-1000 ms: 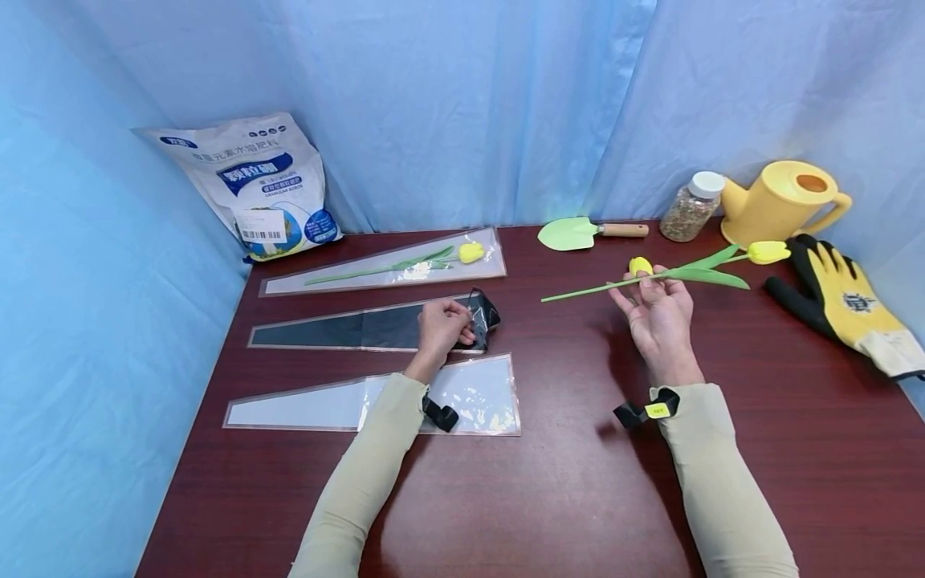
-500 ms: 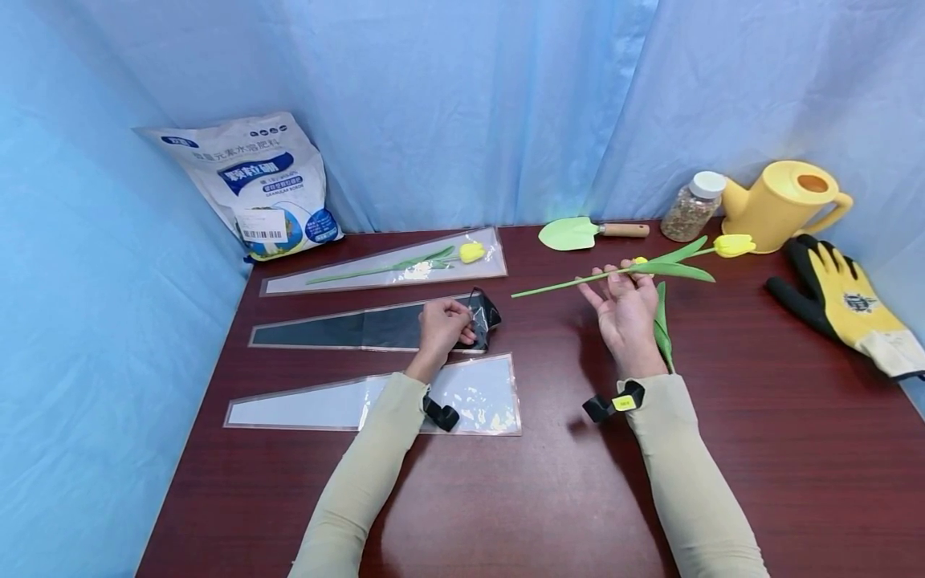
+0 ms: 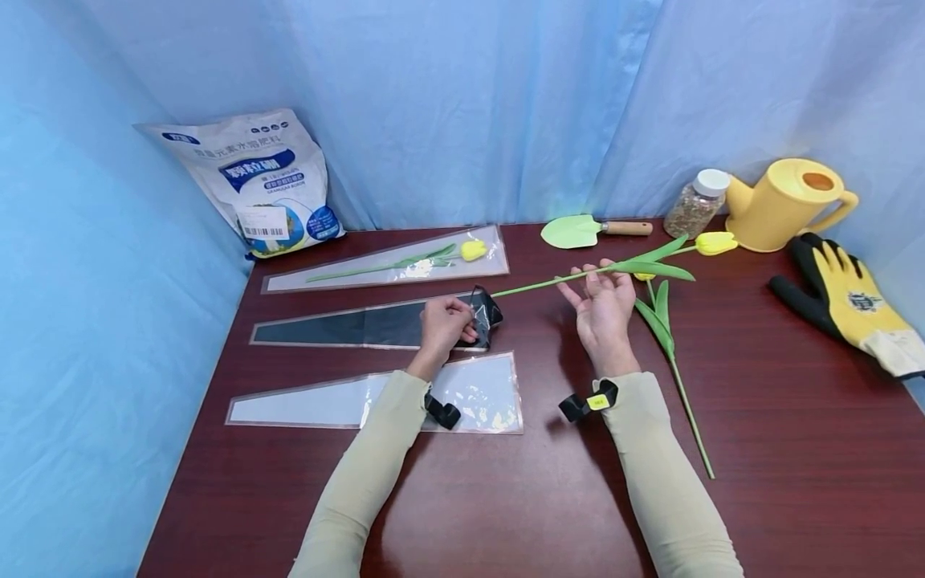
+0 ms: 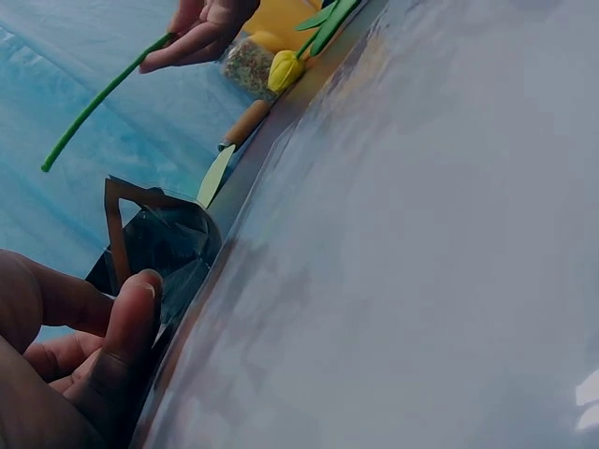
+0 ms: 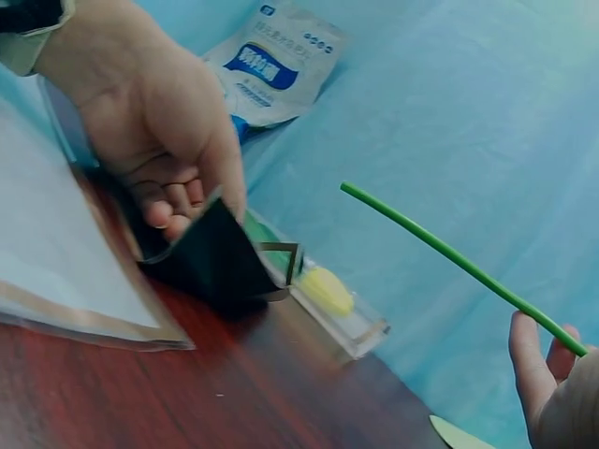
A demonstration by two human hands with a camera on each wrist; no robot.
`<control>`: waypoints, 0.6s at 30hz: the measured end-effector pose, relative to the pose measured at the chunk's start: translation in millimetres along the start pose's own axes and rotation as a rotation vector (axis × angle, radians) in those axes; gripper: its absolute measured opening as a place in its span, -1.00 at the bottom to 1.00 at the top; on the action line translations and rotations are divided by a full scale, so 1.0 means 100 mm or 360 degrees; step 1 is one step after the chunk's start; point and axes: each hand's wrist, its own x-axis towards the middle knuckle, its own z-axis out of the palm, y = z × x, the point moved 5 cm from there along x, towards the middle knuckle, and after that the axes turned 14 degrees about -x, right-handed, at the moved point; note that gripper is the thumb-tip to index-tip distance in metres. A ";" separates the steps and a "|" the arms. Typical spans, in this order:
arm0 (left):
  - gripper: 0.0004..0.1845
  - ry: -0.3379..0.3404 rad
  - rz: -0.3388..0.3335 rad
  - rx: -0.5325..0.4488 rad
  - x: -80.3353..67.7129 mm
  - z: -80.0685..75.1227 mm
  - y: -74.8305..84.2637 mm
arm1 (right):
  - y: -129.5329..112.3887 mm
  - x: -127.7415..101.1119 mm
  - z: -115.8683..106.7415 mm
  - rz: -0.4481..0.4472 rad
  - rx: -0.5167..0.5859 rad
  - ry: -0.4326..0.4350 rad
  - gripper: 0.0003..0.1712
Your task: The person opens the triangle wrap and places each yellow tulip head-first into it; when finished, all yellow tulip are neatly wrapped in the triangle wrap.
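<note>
My left hand pinches the raised mouth of a black flower sleeve that lies flat on the table. The wrist views show that dark opening held up by the thumb and fingers. My right hand, palm up, holds a yellow artificial tulip by its green stem above the table. The stem's free end is level and close to the sleeve's mouth. A second tulip lies on the table beside my right forearm.
A clear sleeve holding a tulip lies behind the black one, and an empty clear sleeve lies in front. At the back stand a fertilizer bag, green trowel, jar, yellow watering can; gloves lie right.
My right hand has carried the tulip leftward, bringing the stem's end up to the black sleeve's mouth. The second tulip on the table has come into view. The left hand has stayed put.
</note>
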 end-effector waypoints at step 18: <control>-0.92 -0.0038 -0.0126 -0.0125 0.03 -0.01 0.01 | 0.12 0.00 0.01 -0.0223 -0.0363 0.0087 -0.81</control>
